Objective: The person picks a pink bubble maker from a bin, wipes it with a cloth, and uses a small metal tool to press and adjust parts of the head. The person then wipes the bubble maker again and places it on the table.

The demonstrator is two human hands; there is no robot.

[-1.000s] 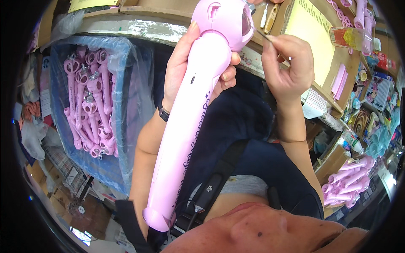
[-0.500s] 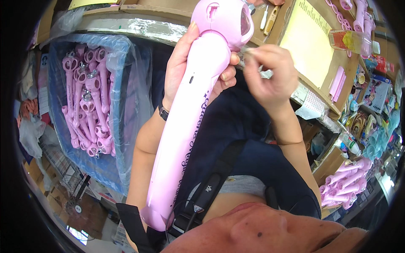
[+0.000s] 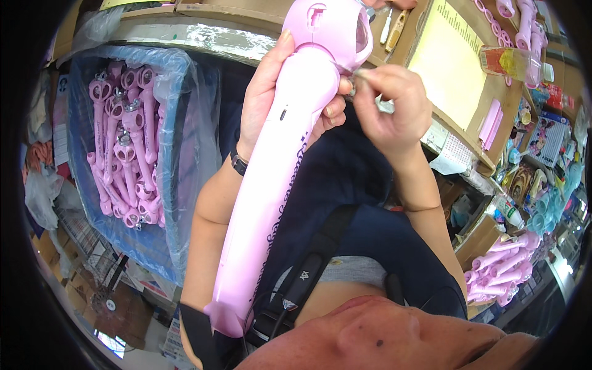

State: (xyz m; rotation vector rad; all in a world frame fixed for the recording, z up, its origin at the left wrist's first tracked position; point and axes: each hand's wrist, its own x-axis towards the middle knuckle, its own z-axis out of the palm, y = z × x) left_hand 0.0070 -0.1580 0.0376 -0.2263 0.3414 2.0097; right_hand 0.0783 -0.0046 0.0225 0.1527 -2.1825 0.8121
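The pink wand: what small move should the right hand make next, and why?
Perhaps ease the right hand slightly toward the round head: its pinched fingers are beside the head's lower edge, while the left hand supports the pink wand.

A workshop, crowded and well used, is indicated by what is gathered here. Pink wands (image 3: 126, 151) of one kind are heaped in a blue crate (image 3: 172, 154) draped with translucent plastic, and more pink pieces (image 3: 502, 268) are piled at the lower right. The worktop (image 3: 213, 43) is worn and scuffed along its edge; on it are laid a white-handled tool (image 3: 386, 26), a tan-handled tool (image 3: 395, 32) and a printed yellow sheet (image 3: 447, 68). Teal pieces (image 3: 549, 208) are crammed among mixed clutter on the right
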